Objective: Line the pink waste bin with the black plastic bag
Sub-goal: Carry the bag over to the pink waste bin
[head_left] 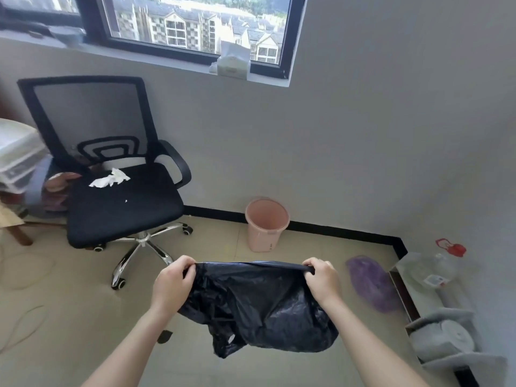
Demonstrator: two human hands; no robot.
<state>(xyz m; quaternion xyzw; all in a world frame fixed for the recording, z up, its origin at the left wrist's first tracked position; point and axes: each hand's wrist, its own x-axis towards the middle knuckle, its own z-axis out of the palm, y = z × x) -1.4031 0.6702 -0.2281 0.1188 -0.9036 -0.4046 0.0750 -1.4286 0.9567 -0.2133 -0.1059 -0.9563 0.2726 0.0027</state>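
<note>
A crumpled black plastic bag (pixel 259 305) hangs in the air in front of me, stretched by its top edge between both hands. My left hand (pixel 173 283) pinches the left end of that edge and my right hand (pixel 321 280) pinches the right end. The pink waste bin (pixel 265 227) stands upright on the tiled floor against the wall, beyond the bag and apart from it. Its inside looks bare.
A black office chair (pixel 120 196) with a crumpled white tissue (pixel 110 178) on its seat stands to the left. A purple bag (pixel 371 283) lies on the floor at right, beside a low shelf (pixel 418 291) with a clear bottle (pixel 444 263). White drawers (pixel 16 152) are at far left.
</note>
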